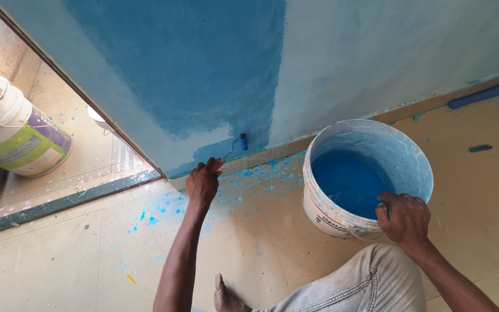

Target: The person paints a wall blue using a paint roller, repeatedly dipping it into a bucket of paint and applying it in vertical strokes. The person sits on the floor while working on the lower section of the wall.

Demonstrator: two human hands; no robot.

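Note:
My left hand (203, 182) grips the red handle of a small paint roller (242, 141), whose blue sleeve rests low against the wall (192, 69), just above the floor. The wall carries a broad patch of fresh blue paint over a paler coat. My right hand (404, 218) clasps the near rim of a white paint bucket (376, 144) holding blue paint, its inner wall smeared light blue. The bucket stands on the tan floor close to the wall. My bent knee in grey trousers (365, 283) and a bare foot (226, 297) lie below.
Blue paint splatters (157, 214) dot the floor near the wall's base. To the left, beyond a dark door threshold (70, 199), stands a large white bucket with a green and purple label (12, 130). A blue pipe (486, 92) lies along the skirting at right.

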